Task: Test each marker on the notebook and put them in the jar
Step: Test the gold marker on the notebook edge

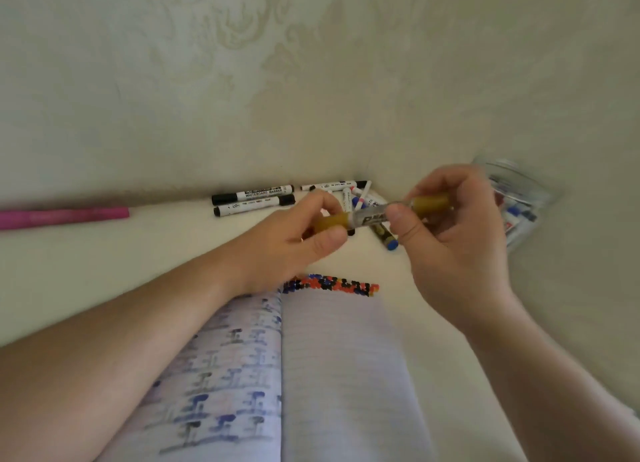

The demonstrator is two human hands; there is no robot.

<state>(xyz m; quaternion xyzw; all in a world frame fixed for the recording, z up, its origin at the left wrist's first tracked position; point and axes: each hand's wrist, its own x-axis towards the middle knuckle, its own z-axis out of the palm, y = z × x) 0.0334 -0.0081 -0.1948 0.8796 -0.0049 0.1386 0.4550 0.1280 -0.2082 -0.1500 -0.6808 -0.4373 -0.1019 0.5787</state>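
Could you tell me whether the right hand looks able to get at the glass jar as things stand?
Probably yes: the jar stands just beyond the right hand with nothing between, though that hand's fingers grip the gold marker.

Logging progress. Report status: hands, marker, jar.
Left hand grips gold cap end; right hand grips marker barrel. Held above notebook. Jar right, markers inside. Nothing in the way.

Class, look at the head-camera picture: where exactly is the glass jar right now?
The glass jar lies at the right of the head view, on the pale surface against the wall, just beyond the right hand and right of the loose marker pile.
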